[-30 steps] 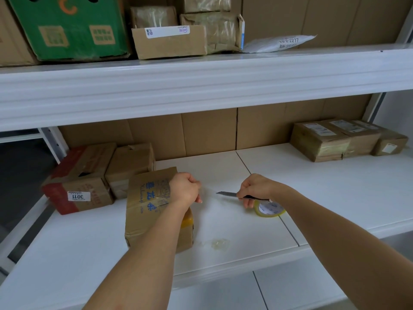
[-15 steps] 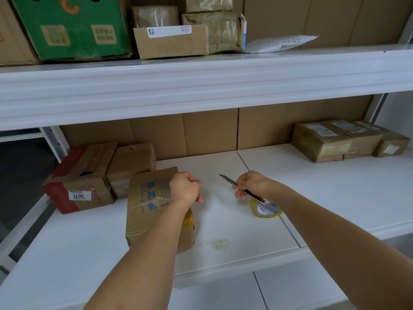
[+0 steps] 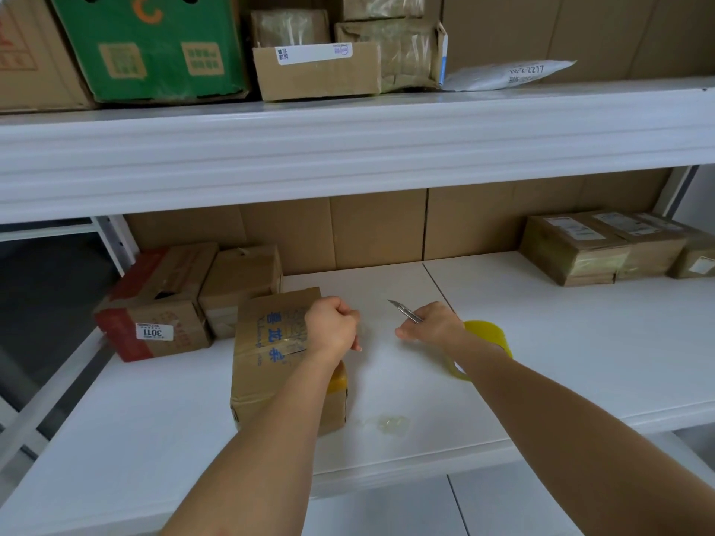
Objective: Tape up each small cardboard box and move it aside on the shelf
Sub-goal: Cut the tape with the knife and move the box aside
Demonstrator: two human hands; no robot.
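Box in hand: small cardboard box (image 3: 271, 353) with blue print, near-left of centre on the white shelf (image 3: 580, 342), partly under the left forearm.
Left hand (image 3: 332, 328): curled into a fist just over the box's right top edge; looks like it pinches a clear tape end, but I cannot tell for sure.
Right hand (image 3: 433, 324): fingers wrapped round a slim blade knife (image 3: 404, 311), tip pointing far-left, raised off the shelf.
Tape roll (image 3: 489, 336): yellowish, just behind the right wrist, mostly hidden by it.
Second yellow bit (image 3: 337, 381): at the box's right side under the left arm, unclear what it is.
Handling guess: box likely light, walls stiff but dented and creased; old tape patches on top look slick.
Where to hold: flat palm on top or fingers round two opposite side faces; avoid the soft crushed near corner.
Blade: sharp, keep clear of the left fingers.
Done pile: three taped boxes (image 3: 603, 245) far right.
Waiting: two boxes (image 3: 185, 299) far left.
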